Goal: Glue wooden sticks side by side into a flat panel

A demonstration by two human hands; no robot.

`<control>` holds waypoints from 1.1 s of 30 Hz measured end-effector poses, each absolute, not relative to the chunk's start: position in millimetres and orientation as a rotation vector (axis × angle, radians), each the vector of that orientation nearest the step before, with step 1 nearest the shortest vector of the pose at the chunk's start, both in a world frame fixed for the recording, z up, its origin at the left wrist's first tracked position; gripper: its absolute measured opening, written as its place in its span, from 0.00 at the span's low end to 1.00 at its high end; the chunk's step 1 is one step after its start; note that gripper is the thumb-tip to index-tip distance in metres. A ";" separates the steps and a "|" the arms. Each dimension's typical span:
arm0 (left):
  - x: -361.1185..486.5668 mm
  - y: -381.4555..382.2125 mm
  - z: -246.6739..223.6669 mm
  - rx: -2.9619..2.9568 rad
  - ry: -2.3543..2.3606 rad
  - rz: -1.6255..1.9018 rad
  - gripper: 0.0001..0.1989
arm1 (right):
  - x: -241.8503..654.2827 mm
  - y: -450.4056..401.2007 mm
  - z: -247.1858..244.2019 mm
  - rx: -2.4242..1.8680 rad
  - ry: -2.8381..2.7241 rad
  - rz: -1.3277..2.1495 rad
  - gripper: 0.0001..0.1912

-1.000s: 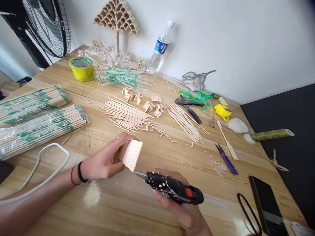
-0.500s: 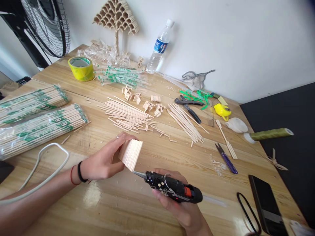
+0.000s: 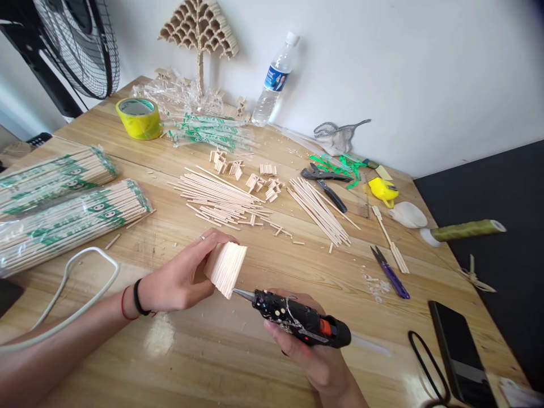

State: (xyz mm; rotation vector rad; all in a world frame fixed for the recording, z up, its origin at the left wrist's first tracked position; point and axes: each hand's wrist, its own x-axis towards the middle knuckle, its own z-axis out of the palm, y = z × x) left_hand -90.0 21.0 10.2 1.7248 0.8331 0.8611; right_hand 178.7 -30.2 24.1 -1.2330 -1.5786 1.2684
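Note:
Between the thumb and fingers of my left hand point(image 3: 182, 277) is a small panel of wooden sticks point(image 3: 226, 268) laid side by side, held up off the table. My right hand point(image 3: 304, 351) is wrapped round a black hot glue gun point(image 3: 297, 317) with a red light lit on its body. The metal nozzle points left and is at the lower right corner of the panel; whether it touches I cannot tell. A clear glue stick point(image 3: 372, 344) sticks out of the gun's rear. Beyond my hands lie loose wooden sticks point(image 3: 221, 195) and small glued stick pieces point(image 3: 255, 182).
Bagged sticks point(image 3: 76, 218) and a white cable point(image 3: 70, 266) lie left. Yellow tape point(image 3: 139, 119), a bottle point(image 3: 272, 85) and a stick-built tree point(image 3: 199, 39) stand at the back. Pliers point(image 3: 325, 175), purple snips point(image 3: 391, 272) and a phone point(image 3: 463, 354) lie right.
The glue gun has shifted slightly up and its nozzle has moved a little along the panel's lower corner. My left hand and the panel have barely moved.

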 end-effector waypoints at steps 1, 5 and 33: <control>-89.9 21.0 10.6 1.729 0.834 0.862 0.33 | 178.9 -29.6 24.4 -1.235 -1.583 1.267 0.17; -89.8 20.8 12.3 1.748 0.856 0.852 0.33 | 178.4 -30.3 22.9 -1.228 -1.578 1.262 0.17; -88.7 21.7 13.8 1.775 0.811 0.836 0.31 | 178.1 -32.6 16.2 -1.259 -1.451 1.236 0.18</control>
